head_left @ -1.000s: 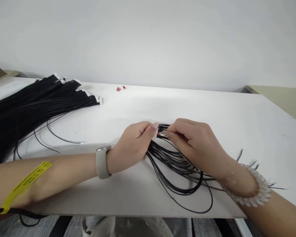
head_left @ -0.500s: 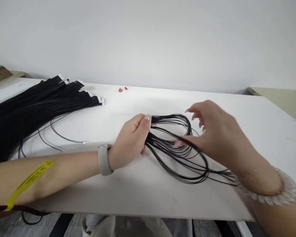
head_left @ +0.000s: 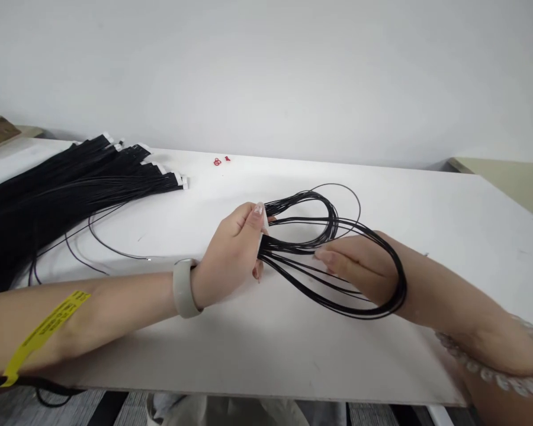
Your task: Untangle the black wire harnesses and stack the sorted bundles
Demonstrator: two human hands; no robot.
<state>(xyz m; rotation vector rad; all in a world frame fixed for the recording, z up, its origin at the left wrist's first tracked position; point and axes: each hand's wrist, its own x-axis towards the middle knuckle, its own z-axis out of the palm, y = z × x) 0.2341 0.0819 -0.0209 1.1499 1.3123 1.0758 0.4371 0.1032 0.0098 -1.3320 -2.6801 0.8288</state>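
My left hand (head_left: 231, 254) is closed on a bundle of thin black wires with white connectors (head_left: 265, 219), the thumb pressing on top. From it the black wires (head_left: 302, 241) curve out to the right in loops above the table. My right hand (head_left: 359, 263) is among these loops, its thumb and fingers drawn together around some wires near their crossing. A large loop passes over the back of this hand. One thin wire arcs out above the others. Most of the right fingertips are hidden.
A big pile of black wires (head_left: 71, 195) with white connector ends lies on the white table (head_left: 204, 337) at the left. Small red pieces (head_left: 217, 161) are near the table's back edge. A wall (head_left: 266, 77) rises behind.
My right hand was spread apart above the loops; it has lowered and closed among them. The loops have shifted, and one larger loop now reaches farther right. My left hand keeps its hold.
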